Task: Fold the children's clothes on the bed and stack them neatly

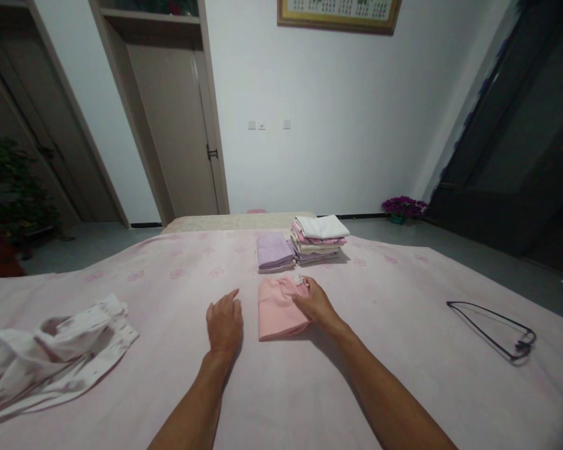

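"Folded pink garment (278,315): where is it, and who has it?"

"Flat on the cloth-covered surface (403,325), straight ahead. The right hand (321,306) pinches it near the far right corner, thumb on top. The left hand (225,322) is empty, fingers loosely bent, just left of the garment, not touching it."

"How is it best handled?"

"I'd keep the pinch light and lay the left hand flat along the free edge; the fabric looks soft, so its layers could slip out of line."

"And farther out?"

"Just beyond, a folded purple cloth (274,252) sits beside a taller stack of folded clothes (319,244). Well to the left lies a crumpled white garment (91,350)."
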### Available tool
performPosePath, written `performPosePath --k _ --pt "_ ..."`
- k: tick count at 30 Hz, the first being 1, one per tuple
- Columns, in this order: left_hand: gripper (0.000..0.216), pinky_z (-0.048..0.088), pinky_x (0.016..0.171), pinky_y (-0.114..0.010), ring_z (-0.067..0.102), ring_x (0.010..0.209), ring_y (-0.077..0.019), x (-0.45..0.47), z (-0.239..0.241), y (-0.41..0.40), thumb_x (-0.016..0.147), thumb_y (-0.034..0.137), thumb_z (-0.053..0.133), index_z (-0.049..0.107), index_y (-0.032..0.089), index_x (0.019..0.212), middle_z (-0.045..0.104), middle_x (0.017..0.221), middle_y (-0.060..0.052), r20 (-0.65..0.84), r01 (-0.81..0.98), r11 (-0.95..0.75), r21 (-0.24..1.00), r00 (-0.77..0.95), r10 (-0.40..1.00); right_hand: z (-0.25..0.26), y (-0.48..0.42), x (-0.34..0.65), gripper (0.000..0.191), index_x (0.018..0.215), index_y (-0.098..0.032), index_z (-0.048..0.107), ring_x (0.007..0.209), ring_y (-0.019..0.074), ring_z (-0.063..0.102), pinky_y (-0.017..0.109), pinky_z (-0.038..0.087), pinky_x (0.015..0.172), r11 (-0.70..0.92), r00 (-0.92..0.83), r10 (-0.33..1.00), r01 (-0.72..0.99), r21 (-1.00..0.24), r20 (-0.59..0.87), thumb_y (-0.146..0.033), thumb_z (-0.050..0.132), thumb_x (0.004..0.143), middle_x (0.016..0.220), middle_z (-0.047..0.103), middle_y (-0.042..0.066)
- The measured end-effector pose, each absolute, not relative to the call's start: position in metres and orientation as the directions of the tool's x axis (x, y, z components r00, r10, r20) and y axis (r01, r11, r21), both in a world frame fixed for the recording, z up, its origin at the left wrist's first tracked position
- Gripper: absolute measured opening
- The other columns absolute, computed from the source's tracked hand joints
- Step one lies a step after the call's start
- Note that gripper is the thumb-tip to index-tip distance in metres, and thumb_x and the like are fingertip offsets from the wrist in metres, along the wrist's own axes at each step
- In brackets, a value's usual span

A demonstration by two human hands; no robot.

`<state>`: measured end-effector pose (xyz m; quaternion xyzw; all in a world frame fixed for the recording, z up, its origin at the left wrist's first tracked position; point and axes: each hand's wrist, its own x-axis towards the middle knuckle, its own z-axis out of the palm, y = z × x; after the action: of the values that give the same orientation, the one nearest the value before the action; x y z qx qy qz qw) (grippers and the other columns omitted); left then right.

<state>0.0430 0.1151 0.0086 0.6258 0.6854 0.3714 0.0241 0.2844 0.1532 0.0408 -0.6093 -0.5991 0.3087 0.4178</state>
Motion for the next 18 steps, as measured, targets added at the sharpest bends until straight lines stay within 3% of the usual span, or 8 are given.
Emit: performPosePath --k 3,7,11,15,18 --pt "0.04 0.034 0.112 -0.05 0.062 0.119 -0.0281 0.033 0.008 0.12 0.097 0.022 0.039 0.06 0.015 0.13 0.068 0.13 -0.015 0.352 0.822 0.068 0.566 -0.315 0.881 0.07 0.168 0.275 0.052 0.114 -0.019 0.062 0.089 0.0245 0.068 0.032 0.053 0.075 0.149 -0.006 0.988 0.34 -0.929 0.156 -0.022 0.069 0.063 0.102 0.074 0.007" --pt "0.04 0.036 0.109 -0.048 0.063 0.117 -0.0282 0.035 0.005 0.121 0.094 0.02 0.042 0.06 0.016 0.129 0.071 0.124 -0.014 0.349 0.833 0.061 0.55 -0.296 0.889 0.114 0.2 0.253 0.045 0.105 -0.016 0.063 0.082 0.0212 0.067 0.029 0.052 0.069 0.206 -0.097 0.977 0.182 -0.962 0.191 -0.023 0.069 0.061 0.097 0.073 0.006" --pt "0.041 0.039 0.106 -0.044 0.063 0.116 -0.0265 0.035 0.004 0.123 0.093 0.019 0.043 0.06 0.016 0.13 0.071 0.123 -0.012 0.324 0.823 0.069 0.564 -0.297 0.898 0.148 0.255 0.232 0.044 0.104 -0.015 0.064 0.076 0.0176 0.065 0.027 0.052 0.066 0.263 -0.01 0.965 0.094 -0.96 0.264 -0.025 0.069 0.062 0.092 0.073 0.004" --pt "0.042 0.039 0.107 -0.04 0.062 0.115 -0.025 0.033 0.002 0.127 0.093 0.017 0.045 0.059 0.013 0.132 0.071 0.124 -0.011 0.297 0.821 0.084 0.565 -0.297 0.908 0.159 0.314 0.227 0.045 0.116 -0.016 0.061 0.084 0.0159 0.067 0.025 0.054 0.074 0.26 0.102 0.955 0.163 -0.952 0.278 -0.028 0.061 0.073 0.099 0.073 0.004" --pt "0.042 0.039 0.107 -0.04 0.062 0.114 -0.0249 0.033 0.0 0.129 0.093 0.017 0.045 0.06 0.013 0.132 0.07 0.125 -0.011 0.303 0.827 0.07 0.558 -0.282 0.91 0.141 0.339 0.232 0.041 0.112 -0.015 0.062 0.081 0.018 0.068 0.027 0.054 0.071 0.161 0.194 0.954 0.319 -0.934 0.23 -0.023 0.061 0.071 0.09 0.072 0.004"
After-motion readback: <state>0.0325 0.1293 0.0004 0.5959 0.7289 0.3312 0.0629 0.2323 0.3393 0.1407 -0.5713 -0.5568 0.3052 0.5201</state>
